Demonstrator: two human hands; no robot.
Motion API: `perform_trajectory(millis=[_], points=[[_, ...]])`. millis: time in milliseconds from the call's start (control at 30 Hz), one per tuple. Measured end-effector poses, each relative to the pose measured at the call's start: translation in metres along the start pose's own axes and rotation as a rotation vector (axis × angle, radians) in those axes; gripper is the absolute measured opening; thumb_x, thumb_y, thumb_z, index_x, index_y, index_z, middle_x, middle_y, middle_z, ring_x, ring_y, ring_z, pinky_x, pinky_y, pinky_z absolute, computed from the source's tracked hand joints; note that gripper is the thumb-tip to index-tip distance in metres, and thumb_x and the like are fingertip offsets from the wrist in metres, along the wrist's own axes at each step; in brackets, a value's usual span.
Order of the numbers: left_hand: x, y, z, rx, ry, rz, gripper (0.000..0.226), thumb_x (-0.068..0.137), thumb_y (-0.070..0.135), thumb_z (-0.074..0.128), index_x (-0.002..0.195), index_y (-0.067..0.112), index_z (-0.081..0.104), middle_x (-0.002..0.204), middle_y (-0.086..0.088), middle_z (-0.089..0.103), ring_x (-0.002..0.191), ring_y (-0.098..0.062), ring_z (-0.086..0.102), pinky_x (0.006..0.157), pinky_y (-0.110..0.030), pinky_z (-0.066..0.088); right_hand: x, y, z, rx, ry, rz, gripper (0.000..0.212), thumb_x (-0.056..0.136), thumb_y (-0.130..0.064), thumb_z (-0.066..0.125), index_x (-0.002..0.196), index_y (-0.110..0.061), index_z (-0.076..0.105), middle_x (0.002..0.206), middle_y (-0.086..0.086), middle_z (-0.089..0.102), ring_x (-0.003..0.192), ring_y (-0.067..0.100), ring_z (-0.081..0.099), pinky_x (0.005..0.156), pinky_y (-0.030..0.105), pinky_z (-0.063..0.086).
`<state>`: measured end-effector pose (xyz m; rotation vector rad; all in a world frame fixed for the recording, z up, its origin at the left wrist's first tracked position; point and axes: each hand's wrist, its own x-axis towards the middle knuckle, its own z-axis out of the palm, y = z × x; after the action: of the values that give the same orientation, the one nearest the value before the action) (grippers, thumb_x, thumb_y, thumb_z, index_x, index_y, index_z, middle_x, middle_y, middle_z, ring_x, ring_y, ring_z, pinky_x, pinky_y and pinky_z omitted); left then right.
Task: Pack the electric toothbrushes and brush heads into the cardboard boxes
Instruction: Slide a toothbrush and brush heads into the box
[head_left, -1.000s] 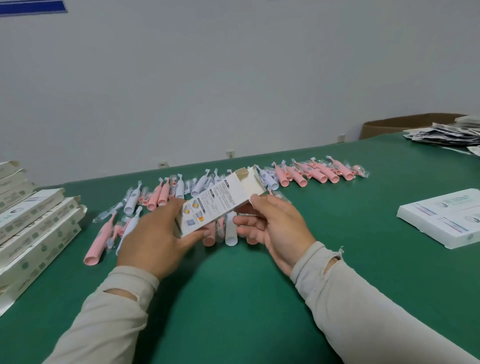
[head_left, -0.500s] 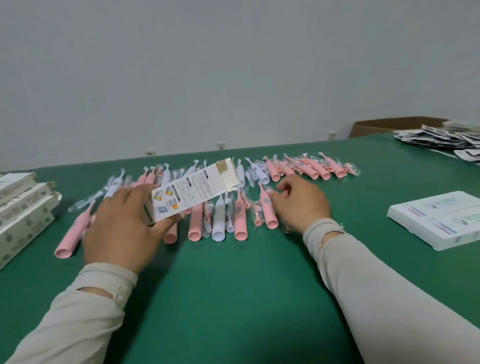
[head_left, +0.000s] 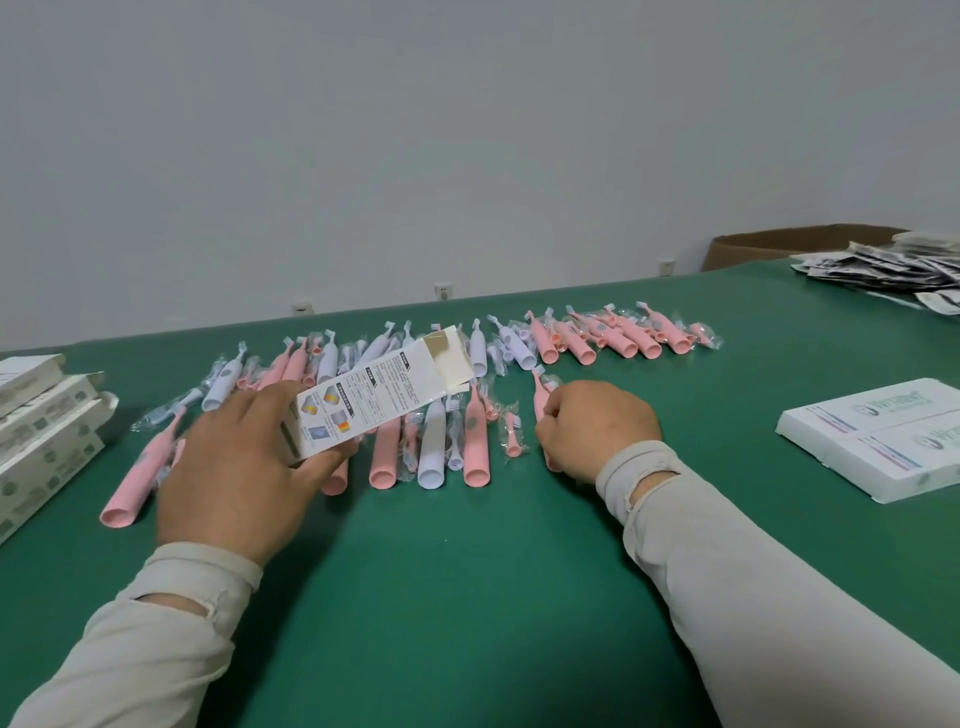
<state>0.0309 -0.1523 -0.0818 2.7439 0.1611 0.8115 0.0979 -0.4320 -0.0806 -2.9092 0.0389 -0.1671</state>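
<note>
My left hand (head_left: 236, 470) grips a white printed cardboard box (head_left: 374, 397), held slanted above the table with its far end flap open. My right hand (head_left: 597, 427) is closed around a pink electric toothbrush (head_left: 540, 399) lying on the green table (head_left: 467, 571); only the brush's neck and head show past my fingers. A long row of pink and white toothbrushes (head_left: 431, 441) and bagged brush heads (head_left: 511, 434) stretches across the table behind both hands.
Closed white boxes (head_left: 41, 436) are stacked at the left edge. A flat pack of white boxes (head_left: 878, 441) lies at the right. A heap of printed leaflets (head_left: 888, 270) and a brown carton (head_left: 779, 244) sit at the far right.
My right hand left the box, reached right and closed on a pink toothbrush. My left hand kept the box and shifted slightly left.
</note>
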Motion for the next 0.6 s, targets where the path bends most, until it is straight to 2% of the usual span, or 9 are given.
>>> perform_trajectory(millis=[133,333,467,600], points=[[-0.001,0.002,0.000,0.004,0.004,0.003,0.060,0.078,0.059,0.070,0.126,0.024,0.058,0.114,-0.008,0.064,0.105,-0.034,0.054,0.085,-0.049,0.048,-0.012,0.010,-0.008,0.019,-0.022,0.062,0.020,0.090,-0.032,0.050,0.091,-0.022,0.068,0.081,-0.003,0.071,0.073,0.021,0.067,0.066,0.027,0.052],[-0.002,0.005,-0.003,-0.014,-0.042,0.006,0.062,0.079,0.058,0.069,0.130,0.025,0.057,0.120,-0.003,0.062,0.109,-0.030,0.053,0.088,-0.049,0.048,-0.012,0.004,-0.001,-0.064,0.071,0.007,0.030,0.095,-0.040,0.048,0.119,-0.024,0.055,0.095,-0.002,0.054,0.083,0.024,0.053,0.066,0.031,0.040],[-0.002,0.006,-0.002,-0.023,-0.039,0.025,0.061,0.079,0.053,0.072,0.131,0.025,0.057,0.122,-0.001,0.063,0.108,-0.028,0.053,0.090,-0.046,0.046,-0.003,-0.001,0.006,-0.102,0.048,0.012,0.028,0.094,-0.042,0.050,0.115,-0.024,0.055,0.089,-0.002,0.055,0.082,0.023,0.055,0.064,0.030,0.041],[-0.002,0.005,-0.002,-0.016,-0.035,0.023,0.061,0.078,0.055,0.072,0.130,0.027,0.056,0.122,0.001,0.062,0.109,-0.027,0.052,0.088,-0.046,0.047,-0.001,0.003,0.005,-0.083,0.035,0.054,0.018,0.091,-0.038,0.053,0.100,-0.024,0.045,0.076,-0.005,0.051,0.064,0.015,0.047,0.050,0.027,0.030]])
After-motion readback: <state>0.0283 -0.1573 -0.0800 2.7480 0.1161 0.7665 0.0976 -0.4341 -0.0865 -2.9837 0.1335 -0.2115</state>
